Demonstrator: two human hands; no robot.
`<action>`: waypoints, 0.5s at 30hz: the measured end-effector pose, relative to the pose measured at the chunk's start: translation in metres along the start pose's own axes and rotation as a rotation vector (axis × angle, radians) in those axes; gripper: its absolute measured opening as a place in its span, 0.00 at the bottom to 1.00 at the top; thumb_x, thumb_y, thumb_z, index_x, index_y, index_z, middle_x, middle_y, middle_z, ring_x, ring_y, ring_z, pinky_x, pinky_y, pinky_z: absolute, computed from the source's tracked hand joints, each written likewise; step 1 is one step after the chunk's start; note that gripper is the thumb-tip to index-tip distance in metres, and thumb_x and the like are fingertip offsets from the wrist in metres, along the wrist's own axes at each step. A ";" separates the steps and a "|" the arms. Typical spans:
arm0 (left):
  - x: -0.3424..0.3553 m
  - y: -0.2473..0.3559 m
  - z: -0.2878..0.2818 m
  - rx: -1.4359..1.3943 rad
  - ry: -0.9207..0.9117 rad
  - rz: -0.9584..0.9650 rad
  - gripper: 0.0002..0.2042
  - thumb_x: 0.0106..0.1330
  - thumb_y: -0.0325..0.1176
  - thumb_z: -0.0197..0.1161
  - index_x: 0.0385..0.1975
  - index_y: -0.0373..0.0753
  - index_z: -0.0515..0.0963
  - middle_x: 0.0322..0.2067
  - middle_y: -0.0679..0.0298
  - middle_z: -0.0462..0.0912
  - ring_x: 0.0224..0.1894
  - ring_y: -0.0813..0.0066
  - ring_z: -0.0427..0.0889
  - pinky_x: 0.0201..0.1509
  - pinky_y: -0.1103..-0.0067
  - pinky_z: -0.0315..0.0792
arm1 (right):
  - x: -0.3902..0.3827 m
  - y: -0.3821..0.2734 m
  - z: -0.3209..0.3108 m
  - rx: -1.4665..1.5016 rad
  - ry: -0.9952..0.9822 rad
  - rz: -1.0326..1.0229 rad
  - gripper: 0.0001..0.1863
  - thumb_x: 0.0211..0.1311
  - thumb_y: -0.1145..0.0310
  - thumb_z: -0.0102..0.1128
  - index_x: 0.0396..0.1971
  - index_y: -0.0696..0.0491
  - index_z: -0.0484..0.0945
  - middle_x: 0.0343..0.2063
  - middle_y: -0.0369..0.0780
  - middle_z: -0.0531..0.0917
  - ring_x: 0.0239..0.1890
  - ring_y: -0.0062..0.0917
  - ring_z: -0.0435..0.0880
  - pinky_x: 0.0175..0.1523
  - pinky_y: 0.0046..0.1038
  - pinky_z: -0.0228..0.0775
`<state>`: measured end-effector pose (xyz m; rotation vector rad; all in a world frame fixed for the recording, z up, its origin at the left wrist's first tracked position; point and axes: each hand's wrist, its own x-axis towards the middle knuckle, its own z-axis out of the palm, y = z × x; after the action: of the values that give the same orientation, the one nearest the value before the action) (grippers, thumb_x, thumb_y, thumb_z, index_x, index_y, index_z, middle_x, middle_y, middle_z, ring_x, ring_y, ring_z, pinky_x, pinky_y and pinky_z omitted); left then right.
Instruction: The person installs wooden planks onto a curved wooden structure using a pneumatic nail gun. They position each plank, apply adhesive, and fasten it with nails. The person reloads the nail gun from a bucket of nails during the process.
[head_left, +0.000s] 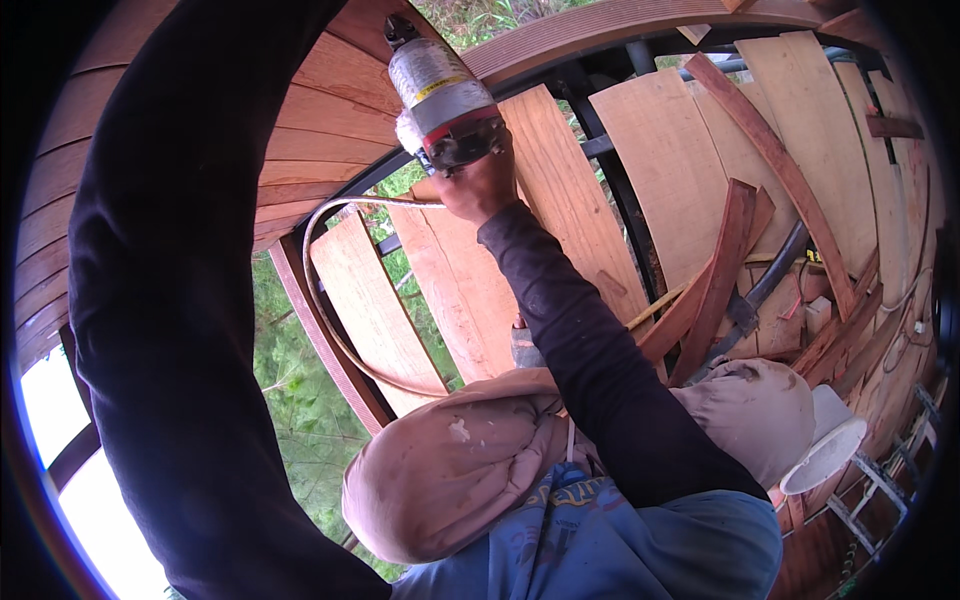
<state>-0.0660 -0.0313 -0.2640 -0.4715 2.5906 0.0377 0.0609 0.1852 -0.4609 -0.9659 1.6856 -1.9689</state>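
My right hand (483,186) is closed round a hand-held power tool (440,95), held up toward the slatted wooden surface (325,120). The tool has a grey-silver body, a yellow stripe, a red band, a dark rear end and a black tip pointing at the boards. Its exact kind does not show clearly. A pale hose (318,285) curves up to my right hand from the planks below. My left arm (175,270), in a dark sleeve, reaches up along the left side. The left hand lies beyond the top edge, hidden from sight.
Wide loose planks (455,280) lie across a dark metal frame, with greenery showing through gaps. Reddish wood strips (720,280) and a dark pipe (785,265) lie to the right. A white bucket (825,455) and a metal ladder-like frame (880,490) stand lower right.
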 end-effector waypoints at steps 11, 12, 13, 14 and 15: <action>-0.001 0.002 0.002 0.040 0.045 0.016 0.19 0.56 0.50 0.71 0.21 0.36 0.86 0.14 0.63 0.79 0.16 0.72 0.79 0.19 0.73 0.76 | -0.002 0.009 0.004 0.026 0.013 -0.001 0.29 0.42 0.79 0.72 0.50 0.56 0.75 0.37 0.45 0.87 0.40 0.35 0.89 0.46 0.33 0.81; 0.001 -0.001 0.002 0.024 0.045 0.025 0.19 0.56 0.50 0.71 0.21 0.36 0.86 0.14 0.63 0.79 0.16 0.72 0.80 0.19 0.73 0.76 | -0.001 0.009 0.004 0.020 0.018 -0.010 0.29 0.42 0.79 0.73 0.50 0.55 0.75 0.37 0.45 0.87 0.40 0.35 0.89 0.46 0.33 0.81; 0.001 0.000 0.002 0.043 0.041 0.017 0.19 0.56 0.50 0.71 0.21 0.36 0.87 0.14 0.63 0.79 0.16 0.73 0.80 0.19 0.74 0.76 | -0.001 0.008 0.003 0.015 0.026 -0.018 0.29 0.42 0.78 0.74 0.49 0.55 0.75 0.37 0.45 0.87 0.39 0.35 0.89 0.46 0.33 0.81; 0.001 0.001 0.001 0.062 0.037 0.010 0.19 0.56 0.50 0.71 0.22 0.36 0.87 0.14 0.64 0.79 0.16 0.73 0.79 0.19 0.74 0.76 | -0.001 0.009 0.004 0.036 0.032 -0.011 0.27 0.44 0.77 0.74 0.48 0.55 0.76 0.37 0.44 0.87 0.39 0.35 0.89 0.46 0.33 0.81; 0.002 0.002 0.001 0.082 0.034 0.003 0.19 0.57 0.50 0.71 0.22 0.36 0.87 0.14 0.64 0.79 0.15 0.74 0.79 0.19 0.74 0.76 | -0.002 0.010 0.004 0.058 0.038 -0.004 0.24 0.45 0.76 0.74 0.46 0.55 0.77 0.36 0.44 0.87 0.38 0.35 0.89 0.45 0.33 0.81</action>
<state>-0.0679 -0.0304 -0.2656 -0.4420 2.6148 -0.0756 0.0641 0.1814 -0.4712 -0.9172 1.6385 -2.0390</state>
